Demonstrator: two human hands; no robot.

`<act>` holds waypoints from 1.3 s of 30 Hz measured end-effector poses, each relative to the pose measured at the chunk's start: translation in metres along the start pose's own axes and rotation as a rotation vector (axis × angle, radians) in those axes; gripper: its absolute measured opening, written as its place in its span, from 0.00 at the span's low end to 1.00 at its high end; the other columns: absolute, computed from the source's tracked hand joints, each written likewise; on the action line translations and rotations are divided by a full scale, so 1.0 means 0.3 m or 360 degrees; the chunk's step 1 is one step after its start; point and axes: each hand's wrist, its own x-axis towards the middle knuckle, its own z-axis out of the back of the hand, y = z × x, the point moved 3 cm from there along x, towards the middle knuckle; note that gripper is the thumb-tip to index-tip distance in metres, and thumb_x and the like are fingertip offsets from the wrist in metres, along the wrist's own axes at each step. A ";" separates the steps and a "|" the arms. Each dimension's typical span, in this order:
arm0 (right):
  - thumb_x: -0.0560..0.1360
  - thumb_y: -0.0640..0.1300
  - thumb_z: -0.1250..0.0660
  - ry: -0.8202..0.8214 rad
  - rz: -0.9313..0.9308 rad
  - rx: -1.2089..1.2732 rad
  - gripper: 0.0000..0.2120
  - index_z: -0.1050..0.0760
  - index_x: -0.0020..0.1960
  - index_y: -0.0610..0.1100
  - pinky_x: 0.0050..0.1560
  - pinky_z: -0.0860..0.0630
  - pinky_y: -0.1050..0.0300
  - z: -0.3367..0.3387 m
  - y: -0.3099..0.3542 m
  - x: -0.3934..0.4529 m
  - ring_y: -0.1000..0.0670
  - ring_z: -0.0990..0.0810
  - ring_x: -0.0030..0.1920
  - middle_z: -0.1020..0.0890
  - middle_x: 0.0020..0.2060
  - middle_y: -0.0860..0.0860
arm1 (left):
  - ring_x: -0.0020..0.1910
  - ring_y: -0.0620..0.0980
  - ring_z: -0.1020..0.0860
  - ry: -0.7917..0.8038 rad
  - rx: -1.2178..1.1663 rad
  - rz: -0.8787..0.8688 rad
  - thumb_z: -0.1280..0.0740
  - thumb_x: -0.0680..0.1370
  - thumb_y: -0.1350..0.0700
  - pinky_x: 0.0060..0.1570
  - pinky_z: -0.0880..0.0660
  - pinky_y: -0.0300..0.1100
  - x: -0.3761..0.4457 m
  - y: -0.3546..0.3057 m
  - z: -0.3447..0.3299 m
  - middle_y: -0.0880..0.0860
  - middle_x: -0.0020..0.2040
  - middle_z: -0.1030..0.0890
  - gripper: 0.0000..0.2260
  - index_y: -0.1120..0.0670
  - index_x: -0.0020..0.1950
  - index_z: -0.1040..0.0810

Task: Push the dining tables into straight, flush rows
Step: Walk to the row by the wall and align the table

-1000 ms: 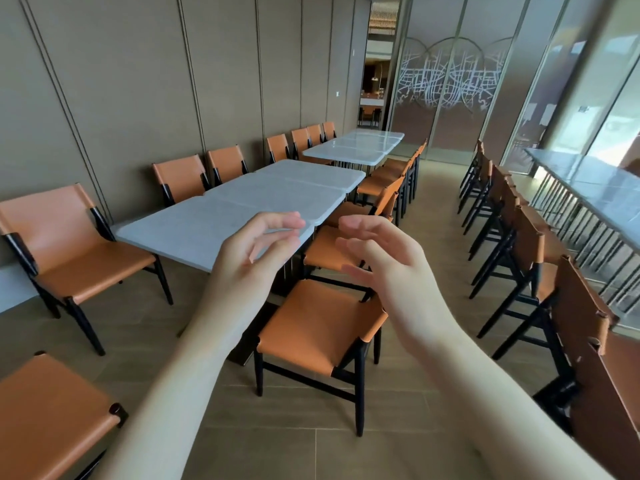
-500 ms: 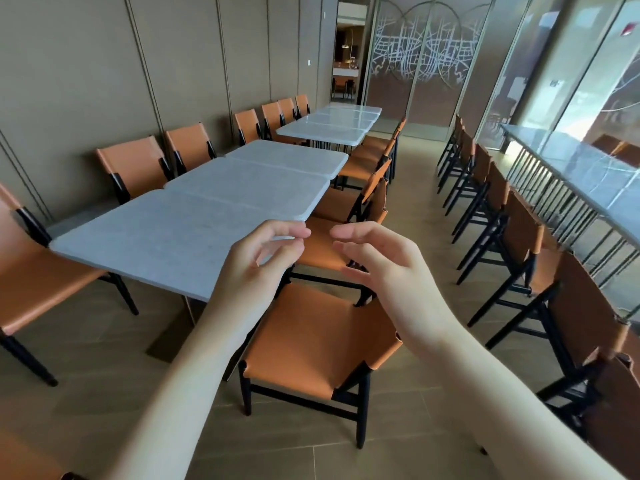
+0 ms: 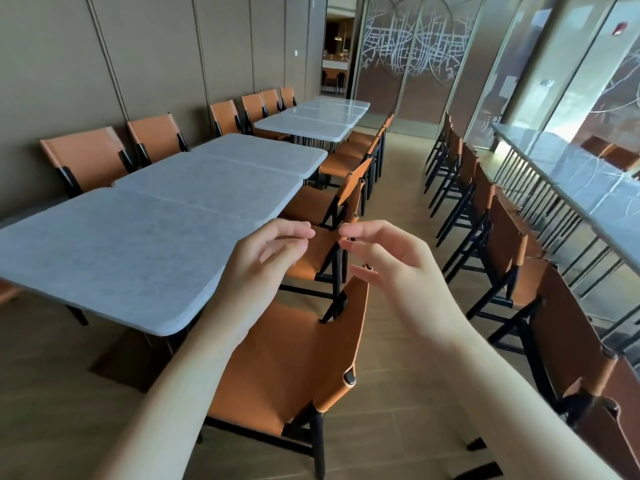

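Observation:
A row of grey marble-topped dining tables runs away from me on the left. The nearest table meets the second table and a third table, whose right edges step out of line. A further group of tables stands beyond a gap. My left hand and my right hand hover in the air over the nearest table's right corner and an orange chair, fingers loosely curled, fingertips almost meeting, holding nothing.
Orange chairs with black frames line both sides of the tables and the wall. Another chair row and a long grey counter stand on the right by the glass. A wooden-floor aisle runs between.
I have walked forward and the view has swung left of the aisle; the nearest table and chair now lie closer below me. Both hands stay raised in front, fingertips drawn nearer together.

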 end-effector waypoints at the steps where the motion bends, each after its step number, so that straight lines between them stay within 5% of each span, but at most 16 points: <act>1: 0.81 0.39 0.36 0.0022 0.0005 -0.0001 0.11 0.17 0.53 0.50 0.63 0.22 0.41 0.051 -0.014 0.028 0.45 0.19 0.59 0.18 0.53 0.43 | 0.58 0.43 0.19 -0.0011 -0.0004 0.0008 0.34 0.74 0.51 0.65 0.24 0.53 0.026 0.011 -0.050 0.41 0.58 0.16 0.08 0.46 0.49 0.16; 18: 0.81 0.39 0.36 0.0334 0.0089 0.0171 0.11 0.18 0.55 0.50 0.66 0.24 0.44 0.437 -0.194 0.457 0.57 0.18 0.57 0.15 0.50 0.58 | 0.60 0.43 0.19 -0.0230 0.0094 0.0010 0.34 0.75 0.50 0.63 0.23 0.49 0.405 0.069 -0.487 0.41 0.59 0.17 0.08 0.40 0.46 0.16; 39: 0.81 0.39 0.34 0.0530 0.0046 0.0103 0.09 0.17 0.54 0.51 0.66 0.24 0.44 0.478 -0.428 1.283 0.58 0.18 0.56 0.15 0.48 0.59 | 0.58 0.41 0.19 -0.0542 0.0284 0.0139 0.34 0.78 0.53 0.61 0.23 0.45 1.112 0.424 -0.436 0.39 0.56 0.17 0.06 0.46 0.51 0.17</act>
